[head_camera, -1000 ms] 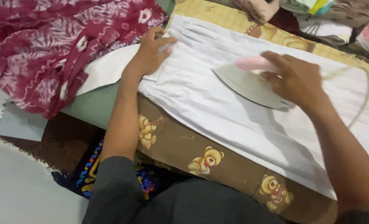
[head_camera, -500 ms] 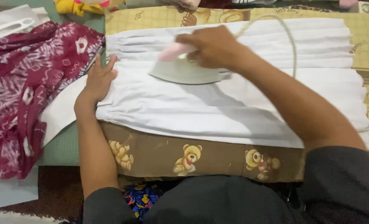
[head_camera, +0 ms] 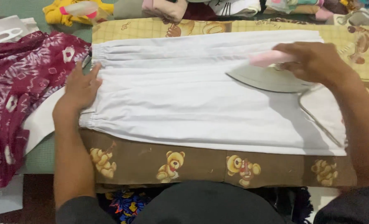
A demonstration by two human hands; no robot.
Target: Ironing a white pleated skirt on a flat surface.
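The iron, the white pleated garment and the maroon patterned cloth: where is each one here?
iron (head_camera: 267, 76): head view, on its pale body below the pink handle.
white pleated garment (head_camera: 180, 95): head view, mid-panel.
maroon patterned cloth (head_camera: 18, 83): head view, its upper folds.

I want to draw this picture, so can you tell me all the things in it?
Skirt: one, white, pleated, spread flat in the middle.
Iron: one, pale with pink handle, on the skirt's right part.
Cord: one, pale, trailing from the iron.
Blanket: one, brown and yellow with bears, under the skirt.
Cloth: one, maroon patterned, left.
Clothes pile: several, mixed colours, top edge.
Left hand: flat on the skirt's waistband.
Right hand: gripping the iron's handle.
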